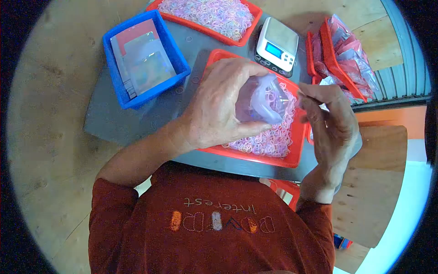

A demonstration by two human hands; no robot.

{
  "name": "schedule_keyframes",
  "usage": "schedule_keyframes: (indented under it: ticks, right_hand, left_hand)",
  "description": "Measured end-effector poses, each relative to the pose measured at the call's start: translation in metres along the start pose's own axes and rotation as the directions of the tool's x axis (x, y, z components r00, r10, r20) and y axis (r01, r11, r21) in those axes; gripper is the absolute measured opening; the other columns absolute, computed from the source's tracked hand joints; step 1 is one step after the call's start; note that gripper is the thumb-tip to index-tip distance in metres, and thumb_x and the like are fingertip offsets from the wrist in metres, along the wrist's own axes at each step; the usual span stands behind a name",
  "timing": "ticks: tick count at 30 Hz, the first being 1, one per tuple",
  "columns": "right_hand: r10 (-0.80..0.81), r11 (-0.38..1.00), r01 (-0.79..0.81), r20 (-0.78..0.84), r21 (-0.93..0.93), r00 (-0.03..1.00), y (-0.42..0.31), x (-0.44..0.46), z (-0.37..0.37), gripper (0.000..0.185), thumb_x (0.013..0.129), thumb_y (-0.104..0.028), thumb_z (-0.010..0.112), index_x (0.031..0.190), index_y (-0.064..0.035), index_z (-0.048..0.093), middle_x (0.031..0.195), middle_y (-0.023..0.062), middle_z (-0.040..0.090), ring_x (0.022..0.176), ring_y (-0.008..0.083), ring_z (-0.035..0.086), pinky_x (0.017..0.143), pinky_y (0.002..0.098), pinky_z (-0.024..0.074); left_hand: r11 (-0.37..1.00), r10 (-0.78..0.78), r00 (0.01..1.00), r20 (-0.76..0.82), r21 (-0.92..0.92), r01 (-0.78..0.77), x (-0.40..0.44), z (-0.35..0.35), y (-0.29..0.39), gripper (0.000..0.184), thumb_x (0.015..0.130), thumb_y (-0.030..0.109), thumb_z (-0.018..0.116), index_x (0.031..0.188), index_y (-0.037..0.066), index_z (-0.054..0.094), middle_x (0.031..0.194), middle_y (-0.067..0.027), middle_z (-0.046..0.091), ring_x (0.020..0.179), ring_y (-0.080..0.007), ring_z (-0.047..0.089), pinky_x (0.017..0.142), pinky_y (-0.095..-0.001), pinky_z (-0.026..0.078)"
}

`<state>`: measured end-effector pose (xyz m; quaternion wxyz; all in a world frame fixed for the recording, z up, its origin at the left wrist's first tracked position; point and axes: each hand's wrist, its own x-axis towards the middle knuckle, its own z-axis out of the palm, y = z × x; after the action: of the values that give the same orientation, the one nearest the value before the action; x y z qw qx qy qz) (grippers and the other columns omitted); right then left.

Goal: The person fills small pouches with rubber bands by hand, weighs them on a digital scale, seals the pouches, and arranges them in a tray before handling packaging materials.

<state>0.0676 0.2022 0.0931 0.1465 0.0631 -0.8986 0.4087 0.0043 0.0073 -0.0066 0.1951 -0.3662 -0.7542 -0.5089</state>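
Observation:
My left hand (216, 105) is wrapped around a clear, purplish plastic bag (263, 101), whose mouth gapes toward the right. Small pastel rings show at the bag's opening. Off to the right, my right hand (331, 118) is closed in a pinch near the bag's mouth; what sits between its fingertips is too small to make out. Below both hands lies a red tray (292, 160) holding a heap of pink and lilac rings (273, 142). My left hand and the bag hide part of this tray.
A white digital scale (278, 41) stands behind the tray. At the back is another red tray (228, 41) of pastel rings. A blue bin (182, 73) with flat plastic bags (146, 61) stands left. Red baskets (335, 64) of filled packets are at the right.

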Motion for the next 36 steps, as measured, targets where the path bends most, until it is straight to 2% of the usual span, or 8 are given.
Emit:
schedule_keyframes:
  ticks: [3,7,13,19,24,28,29,36]
  right_hand:
    - [-0.122,0.957,0.16,0.162,-0.242,0.979,0.015,-0.002,-0.009,0.03,0.076,0.002,0.081,0.106,-0.0027,0.074,0.107,0.006,0.066,0.082,0.017,0.066,0.07,0.0295,0.0531]
    - [0.019,0.986,-0.004,0.087,-0.167,0.996,0.007,-0.01,-0.003,0.034,0.075,-0.004,0.084,0.108,-0.0058,0.074,0.11,0.006,0.065,0.078,0.0124,0.065,0.06,0.0251,0.0494]
    - [-0.18,0.984,0.179,0.026,0.011,0.983,0.024,-0.013,0.017,0.019,0.085,0.001,0.076,0.104,-0.0025,0.072,0.092,0.0065,0.067,0.075,0.0115,0.064,0.057,0.0233,0.0509]
    - [-0.045,0.976,0.06,-0.074,0.21,0.996,0.033,-0.001,0.009,0.015,0.092,0.01,0.063,0.101,0.0003,0.071,0.09,0.0051,0.065,0.074,0.0101,0.063,0.063,0.0242,0.0527]
    - [-0.251,0.968,0.248,0.062,0.045,0.966,0.023,-0.003,0.023,0.02,0.085,0.012,0.066,0.1,-0.0009,0.071,0.088,0.0081,0.063,0.071,0.0145,0.064,0.063,0.024,0.0518]
    - [-0.165,0.978,0.161,0.019,0.134,0.986,0.023,0.01,0.017,0.012,0.094,0.006,0.063,0.102,0.0,0.068,0.088,0.0057,0.065,0.072,0.0118,0.064,0.064,0.025,0.0531]
    - [-0.015,0.979,0.014,0.001,0.202,1.0,0.034,0.028,0.007,0.008,0.099,0.0,0.061,0.104,-0.0002,0.067,0.089,0.0039,0.066,0.075,0.0104,0.064,0.063,0.0247,0.0536]
    - [0.241,0.875,-0.181,-0.08,0.449,0.967,0.111,0.108,-0.014,0.02,0.102,-0.014,0.061,0.116,0.0005,0.062,0.096,0.0058,0.068,0.082,0.0134,0.068,0.073,0.0278,0.0593]
  left_hand:
    - [0.995,-0.054,0.998,-0.034,-0.087,0.051,-0.001,0.0,0.0,0.079,0.062,0.021,0.093,0.128,0.004,0.053,0.12,-0.0165,0.059,0.115,-0.0351,0.06,0.101,-0.0439,0.046]
    - [0.991,-0.067,0.997,-0.04,-0.119,0.062,-0.001,0.0,0.001,0.087,0.062,0.02,0.097,0.133,0.001,0.05,0.123,-0.0152,0.059,0.118,-0.0265,0.06,0.103,-0.0391,0.049]
    - [0.966,-0.111,0.993,-0.032,-0.24,0.1,-0.003,0.002,0.002,0.083,0.069,0.02,0.094,0.135,0.002,0.047,0.123,-0.0145,0.059,0.118,-0.024,0.06,0.106,-0.0382,0.045]
    - [0.684,-0.319,0.938,0.137,-0.651,0.328,0.001,-0.003,-0.005,0.055,0.104,0.023,0.058,0.15,0.0,0.039,0.12,-0.0112,0.063,0.119,-0.0171,0.058,0.105,-0.0341,0.043]
    - [0.852,-0.157,0.945,0.288,-0.444,0.277,-0.003,-0.008,0.006,0.061,0.109,0.038,0.043,0.156,0.001,0.033,0.132,-0.0113,0.061,0.122,-0.0156,0.057,0.106,-0.0306,0.041]
    - [0.723,-0.284,0.957,0.06,-0.642,0.255,-0.007,0.0,-0.003,0.055,0.109,0.029,0.046,0.152,-0.003,0.037,0.138,-0.0171,0.058,0.126,-0.022,0.056,0.108,-0.0331,0.042]
    - [0.692,-0.329,0.944,-0.03,-0.688,0.22,-0.002,0.002,-0.004,0.053,0.108,0.026,0.049,0.15,-0.004,0.039,0.137,-0.0184,0.059,0.125,-0.0235,0.058,0.106,-0.0335,0.043]
    - [0.804,-0.338,0.941,-0.021,-0.527,0.277,0.006,-0.014,-0.002,0.051,0.11,0.026,0.042,0.152,-0.003,0.037,0.142,-0.0219,0.053,0.132,-0.0266,0.051,0.113,-0.0374,0.037]
